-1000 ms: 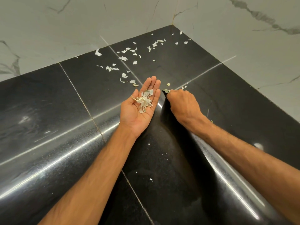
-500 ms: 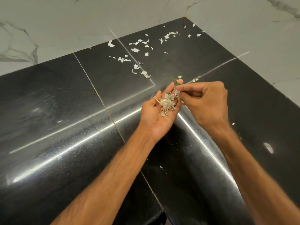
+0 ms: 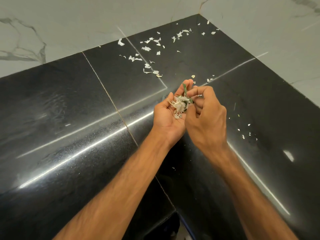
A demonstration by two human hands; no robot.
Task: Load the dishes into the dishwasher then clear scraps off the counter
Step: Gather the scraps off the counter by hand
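Note:
My left hand (image 3: 165,116) lies palm up and cupped over the black counter (image 3: 83,104), carrying a small pile of pale scraps (image 3: 179,104). My right hand (image 3: 207,118) hovers right beside it with curled fingers, its fingertips pinching a green scrap (image 3: 185,87) down onto the pile. Several white scraps (image 3: 147,48) lie scattered toward the counter's back corner. A few small scraps (image 3: 209,79) lie just beyond my fingers.
Marble walls (image 3: 65,23) close the counter at the back and right, meeting at a corner. Tiny crumbs (image 3: 243,135) dot the counter right of my right hand. The counter's inner front corner (image 3: 174,211) drops off near the bottom.
My right hand picked a green scrap off the counter, lifted it and brought it over my left palm. My left hand drew back and cupped more around the pile.

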